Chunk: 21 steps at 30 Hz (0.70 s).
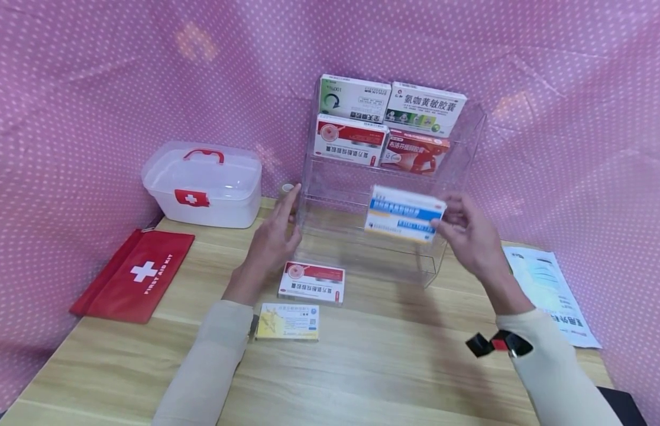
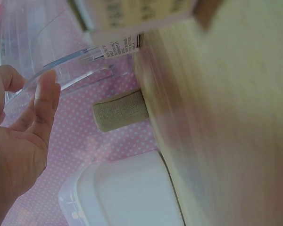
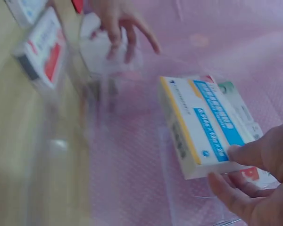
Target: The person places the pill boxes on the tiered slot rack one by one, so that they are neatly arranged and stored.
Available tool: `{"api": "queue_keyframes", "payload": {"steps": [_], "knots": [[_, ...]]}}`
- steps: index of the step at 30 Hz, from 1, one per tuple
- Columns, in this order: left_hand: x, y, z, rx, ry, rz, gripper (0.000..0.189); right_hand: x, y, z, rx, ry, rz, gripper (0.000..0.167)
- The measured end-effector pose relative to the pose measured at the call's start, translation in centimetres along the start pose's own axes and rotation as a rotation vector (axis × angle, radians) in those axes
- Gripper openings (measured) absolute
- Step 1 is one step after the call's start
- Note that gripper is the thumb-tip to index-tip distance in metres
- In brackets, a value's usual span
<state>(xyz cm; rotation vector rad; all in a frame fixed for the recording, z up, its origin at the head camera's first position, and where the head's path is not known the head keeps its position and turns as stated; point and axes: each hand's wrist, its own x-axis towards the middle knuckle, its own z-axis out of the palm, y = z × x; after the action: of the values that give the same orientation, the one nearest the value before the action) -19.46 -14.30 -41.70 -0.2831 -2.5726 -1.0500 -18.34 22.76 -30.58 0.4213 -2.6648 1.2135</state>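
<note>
My right hand (image 1: 471, 236) pinches a white, blue and yellow medicine box (image 1: 404, 214) by its right end, thumb on the printed face. The box is held in front of the lower tiers of a clear acrylic display rack (image 1: 335, 228). On the rack's left side, my left hand (image 1: 274, 236) has its fingers extended at the edge of the side panel. Upper tiers carry a green-white box (image 1: 353, 97), a white capsule box (image 1: 428, 109), a red-white box (image 1: 348, 142) and an orange-red box (image 1: 415, 152).
Another red-white box (image 1: 312, 283) and a yellow-white box (image 1: 288, 322) lie on the wooden table (image 1: 372, 367). Leftward are a white first-aid case (image 1: 207, 192) and a red pouch (image 1: 141, 275). A tan bandage roll (image 2: 120, 110) stands behind; a white packet (image 1: 548, 290) lies right.
</note>
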Motion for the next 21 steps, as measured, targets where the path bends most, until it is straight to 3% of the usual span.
{"api": "queue_keyframes", "payload": {"steps": [6, 9, 16, 21], "knots": [[0.0, 0.0, -0.1, -0.004, -0.003, -0.011, 0.101, 4.3, -0.6, 0.4, -0.005, 0.219, -0.057, 0.044], [0.1, -0.1, 0.0, -0.009, 0.0, -0.005, 0.101, 5.7, -0.4, 1.4, 0.039, 0.267, -0.085, 0.041], [0.2, -0.1, 0.1, -0.022, -0.004, 0.001, 0.102, 6.8, 0.5, 3.8, -0.106, 0.301, -0.148, 0.037], [0.1, -0.1, 0.0, -0.013, -0.01, -0.015, 0.103, 7.3, 0.7, 5.9, -0.08, 0.256, -0.15, 0.037]]}}
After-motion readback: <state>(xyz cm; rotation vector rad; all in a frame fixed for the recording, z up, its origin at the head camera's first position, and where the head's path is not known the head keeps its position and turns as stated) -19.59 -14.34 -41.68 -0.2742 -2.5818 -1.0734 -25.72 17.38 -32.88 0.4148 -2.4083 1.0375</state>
